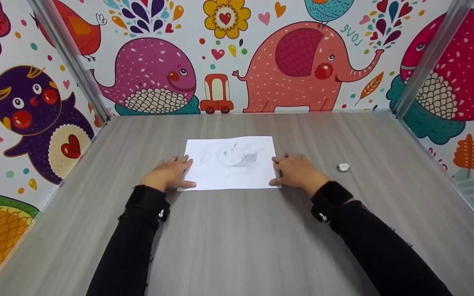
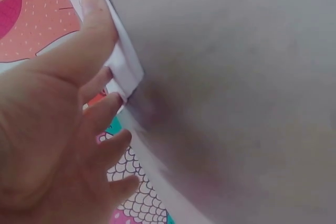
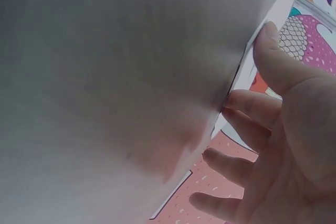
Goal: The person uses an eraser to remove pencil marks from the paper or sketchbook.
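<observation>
My left hand [image 1: 167, 174] lies flat on the surface [image 1: 237, 238], fingers spread and nearly straight, with the thumb and fingertips resting on the left edge of the sheet of paper [image 1: 232, 163]. My right hand [image 1: 297, 172] mirrors it on the sheet's right edge, fingers relaxed and loosely extended, thumb on the near corner. Neither hand curls round anything; both just touch the paper. My forearms reach forward in black sleeves [image 1: 138, 242] with dark wrist straps. The paper is a thin white rectangle, lying flat near the middle of the surface, with grey smudged pencil marks across its centre. The surface is smooth grey wood-grain laminate. A small, rounded white eraser [image 1: 343, 167] sits to the right of my right hand, apart from it.
</observation>
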Demonstrator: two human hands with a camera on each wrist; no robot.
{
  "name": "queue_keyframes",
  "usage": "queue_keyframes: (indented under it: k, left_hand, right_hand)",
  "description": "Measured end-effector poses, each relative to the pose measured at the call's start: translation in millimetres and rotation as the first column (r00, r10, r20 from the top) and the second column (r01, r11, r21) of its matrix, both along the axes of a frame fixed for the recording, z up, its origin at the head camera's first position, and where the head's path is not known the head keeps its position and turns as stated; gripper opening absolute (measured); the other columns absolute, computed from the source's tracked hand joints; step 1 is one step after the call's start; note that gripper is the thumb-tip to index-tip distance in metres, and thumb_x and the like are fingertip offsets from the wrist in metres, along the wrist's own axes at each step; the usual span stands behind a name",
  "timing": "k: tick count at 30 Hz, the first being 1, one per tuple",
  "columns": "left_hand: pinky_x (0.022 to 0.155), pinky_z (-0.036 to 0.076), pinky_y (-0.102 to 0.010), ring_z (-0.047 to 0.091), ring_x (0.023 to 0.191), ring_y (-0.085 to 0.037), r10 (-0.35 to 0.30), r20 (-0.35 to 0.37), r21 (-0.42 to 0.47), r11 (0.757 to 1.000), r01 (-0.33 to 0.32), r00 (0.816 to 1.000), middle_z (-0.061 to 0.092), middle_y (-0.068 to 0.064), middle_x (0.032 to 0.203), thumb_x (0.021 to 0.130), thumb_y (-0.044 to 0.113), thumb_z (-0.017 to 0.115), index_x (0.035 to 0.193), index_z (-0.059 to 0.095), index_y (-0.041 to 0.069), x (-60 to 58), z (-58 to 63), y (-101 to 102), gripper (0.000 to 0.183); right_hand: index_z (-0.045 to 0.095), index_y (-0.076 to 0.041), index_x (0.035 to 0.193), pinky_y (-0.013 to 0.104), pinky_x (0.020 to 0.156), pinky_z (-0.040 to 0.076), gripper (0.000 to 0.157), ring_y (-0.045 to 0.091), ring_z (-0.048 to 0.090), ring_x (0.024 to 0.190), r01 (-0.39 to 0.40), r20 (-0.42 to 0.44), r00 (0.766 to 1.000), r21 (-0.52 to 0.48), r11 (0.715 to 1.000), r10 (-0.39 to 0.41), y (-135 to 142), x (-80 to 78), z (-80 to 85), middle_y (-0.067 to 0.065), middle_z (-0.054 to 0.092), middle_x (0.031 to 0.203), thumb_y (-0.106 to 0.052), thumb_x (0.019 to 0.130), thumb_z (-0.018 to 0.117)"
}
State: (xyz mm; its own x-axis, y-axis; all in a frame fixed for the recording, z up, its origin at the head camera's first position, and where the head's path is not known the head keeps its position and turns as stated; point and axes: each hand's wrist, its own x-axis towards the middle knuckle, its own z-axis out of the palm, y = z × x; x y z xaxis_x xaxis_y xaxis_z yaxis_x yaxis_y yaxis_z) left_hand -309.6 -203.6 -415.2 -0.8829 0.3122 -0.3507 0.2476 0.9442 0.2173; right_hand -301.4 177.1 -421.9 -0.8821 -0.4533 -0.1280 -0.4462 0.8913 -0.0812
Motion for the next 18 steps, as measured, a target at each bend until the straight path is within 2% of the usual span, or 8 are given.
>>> queue_keyframes:
  k: [4, 9, 18]
  left_hand:
    - [0.129, 0.008, -0.065, 0.010, 0.162, -0.047, 0.006, -0.009, -0.018, 1.000, -0.006, 1.000, 0.018, -0.020, 0.176, 0.100, 0.053, 0.070, 0.168, 0.023, 0.000, -0.3, -1.5, 8, 0.099]
    - [0.130, 0.009, -0.064, 0.011, 0.162, -0.046, 0.010, -0.016, -0.026, 1.000, -0.010, 1.000, 0.019, -0.020, 0.176, 0.099, 0.055, 0.071, 0.168, 0.024, -0.001, 1.2, -1.6, 19, 0.101]
    - [0.130, 0.009, -0.064, 0.010, 0.163, -0.044, -0.016, -0.036, -0.030, 0.999, 0.015, 0.999, 0.021, -0.017, 0.176, 0.099, 0.056, 0.070, 0.168, 0.024, 0.000, 6.6, -2.4, 31, 0.100]
  right_hand:
    - [0.069, -0.003, 0.141, 0.076, 0.115, 0.033, 0.061, 0.049, 0.044, 0.148, 0.010, 0.021, 1.000, -0.026, 1.000, -0.009, 10, 0.8, -1.6, 0.015, 0.055, 0.159, -0.043, 0.096, 0.080]
    - [0.063, -0.002, 0.148, 0.077, 0.118, 0.029, 0.068, 0.052, 0.038, 0.151, 0.019, 0.039, 0.999, -0.054, 0.998, -0.017, 22, 5.1, -0.6, 0.016, 0.054, 0.159, -0.042, 0.096, 0.081]
    - [0.064, -0.002, 0.147, 0.076, 0.116, 0.032, 0.070, 0.049, 0.044, 0.147, 0.019, 0.035, 0.999, -0.072, 0.997, -0.016, 42, 11.4, -1.0, 0.017, 0.056, 0.157, -0.041, 0.092, 0.084]
